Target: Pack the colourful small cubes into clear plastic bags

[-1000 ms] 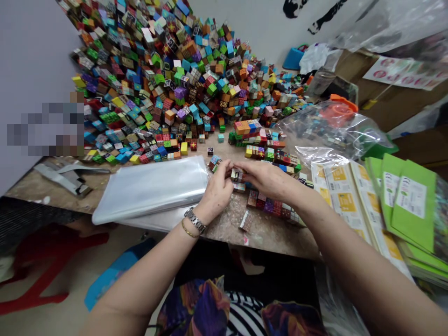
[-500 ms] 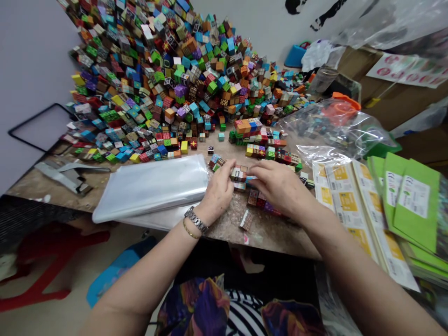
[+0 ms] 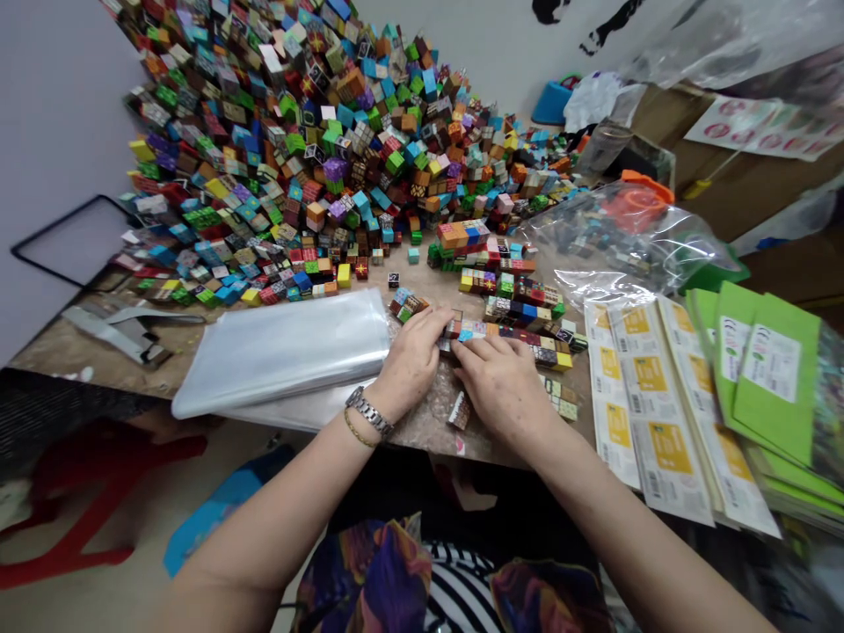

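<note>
Small printed cubes lie end to end in rows at the front middle of the table. My left hand (image 3: 414,353), with a metal watch and a bracelet at its wrist, has its fingers together around the left end of a row of printed cubes (image 3: 480,330). Its thumb is partly hidden. Against the near side of that row rests my right hand (image 3: 506,387), palm down, fingers stretched and slightly apart; it covers some cubes beneath. A loose brown-and-white block (image 3: 460,411) lies between the hands. Beige cubes (image 3: 559,397) show to the right of my right hand.
A large heap of coloured cubes (image 3: 316,167) rises at the back. Clear plastic bags (image 3: 290,347) are stacked to the left, beside a grey metal tool (image 3: 119,332). Sticker sheets (image 3: 650,396) and green packets (image 3: 768,378) lie to the right, below a clear bag (image 3: 626,237).
My right hand has come down and nearer to me, its fingers now resting along the row. My left hand stays at the row's left end. The view has shifted slightly.
</note>
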`<state>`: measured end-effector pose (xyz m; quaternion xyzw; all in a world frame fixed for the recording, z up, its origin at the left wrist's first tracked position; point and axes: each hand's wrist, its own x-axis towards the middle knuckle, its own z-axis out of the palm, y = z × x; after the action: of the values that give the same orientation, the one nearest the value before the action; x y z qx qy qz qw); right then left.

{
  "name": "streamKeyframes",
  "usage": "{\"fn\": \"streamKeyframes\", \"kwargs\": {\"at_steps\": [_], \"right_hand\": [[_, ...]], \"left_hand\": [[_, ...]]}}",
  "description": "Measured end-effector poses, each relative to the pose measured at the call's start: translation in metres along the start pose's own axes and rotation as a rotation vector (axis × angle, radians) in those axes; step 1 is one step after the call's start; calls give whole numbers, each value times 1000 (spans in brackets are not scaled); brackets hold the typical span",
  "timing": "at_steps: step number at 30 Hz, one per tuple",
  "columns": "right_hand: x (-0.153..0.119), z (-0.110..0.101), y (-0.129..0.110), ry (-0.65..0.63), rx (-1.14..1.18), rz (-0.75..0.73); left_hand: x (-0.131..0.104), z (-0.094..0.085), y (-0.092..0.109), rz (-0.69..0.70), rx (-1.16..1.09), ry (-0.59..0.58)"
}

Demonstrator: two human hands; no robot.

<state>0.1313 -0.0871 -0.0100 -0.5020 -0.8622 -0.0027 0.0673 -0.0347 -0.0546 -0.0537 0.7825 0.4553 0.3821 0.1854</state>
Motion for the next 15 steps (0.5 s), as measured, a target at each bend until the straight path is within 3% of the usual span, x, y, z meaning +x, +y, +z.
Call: {"fn": "streamKeyframes", "kwargs": {"at_steps": [9,15], "right_hand": [[-1,7,-9,98,71,40],[2,8,-15,97,52,120]], "left_hand": [[0,3,-2,-8,3,15],[0,3,-2,5,-1,23]]}}
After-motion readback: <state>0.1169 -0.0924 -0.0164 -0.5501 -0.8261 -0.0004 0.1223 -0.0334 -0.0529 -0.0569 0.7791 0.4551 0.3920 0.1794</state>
